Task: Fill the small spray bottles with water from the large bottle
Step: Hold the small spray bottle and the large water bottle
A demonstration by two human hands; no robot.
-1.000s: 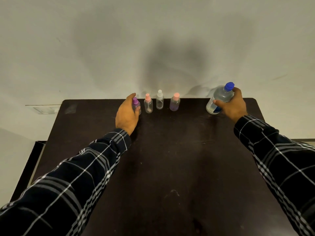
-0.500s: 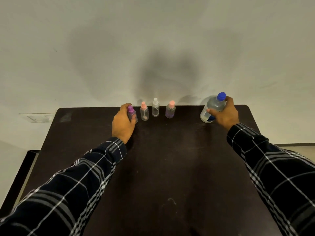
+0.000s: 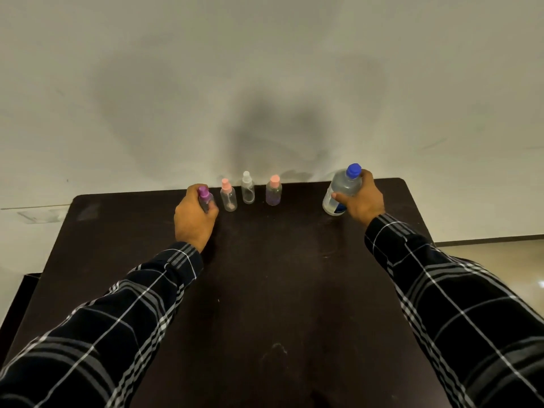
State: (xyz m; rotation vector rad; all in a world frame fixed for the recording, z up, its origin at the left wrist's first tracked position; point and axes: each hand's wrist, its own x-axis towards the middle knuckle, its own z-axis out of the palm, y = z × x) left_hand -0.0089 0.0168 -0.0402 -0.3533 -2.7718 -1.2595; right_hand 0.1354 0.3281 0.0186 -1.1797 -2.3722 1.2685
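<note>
- The large clear plastic bottle with a blue screw cap [image 3: 343, 188] is sitting at the far right of the dark brown desk [image 3: 265, 304], its long axis running close to upright but leaning, cap pointing up and towards the right
- Its base is lying at or just above the desk surface, and the view is not showing which
- The right hand [image 3: 364, 201] is gripping this bottle round its middle from the right, thumb lying across the near side, the other fingers hiding behind the plastic and the palm covering part of a blue and white label
- The left hand [image 3: 192, 216] is curling round the small clear spray bottle with a purple cap [image 3: 204, 195], the leftmost of a row of four along the far edge
- That bottle is pointing cap up and tilting slightly; its lower body is hiding behind the fingers, so contact with the desk is not showing
- Just beside it, the small clear spray bottle with a pink cap [image 3: 228, 197], the small clear spray bottle with a whitish cap [image 3: 248, 189] and the small purple-tinted bottle with a broad pink cap [image 3: 273, 192] are standing upright, each apart from its neighbour
- Liquid levels in the small bottles are proving too faint to make out
- The desk is looking smooth and faintly scuffed, with rounded far corners, its near edge being cut off by the frame
- Dark plaid sleeves [image 3: 132, 319] with thin white lines are covering both arms, running out of the frame at the bottom corners
</note>
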